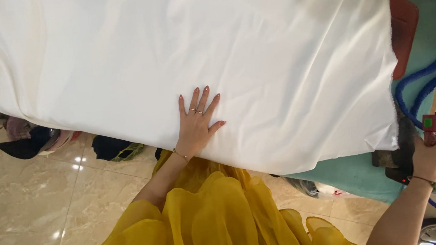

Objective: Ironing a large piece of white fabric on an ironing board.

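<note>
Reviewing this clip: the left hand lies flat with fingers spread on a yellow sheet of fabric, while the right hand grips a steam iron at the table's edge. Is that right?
Not quite: the head view shows the left hand flat, fingers spread, on a white sheet of fabric, not a yellow one. The yellow is the person's garment. The right hand does grip the steam iron at the table's edge.

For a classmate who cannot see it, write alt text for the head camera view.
A person's left hand lies flat, fingers spread, on white fabric covering a teal table. Their right hand grips the handle of a dark iron at the table's right edge, beside blue hoses.
</note>
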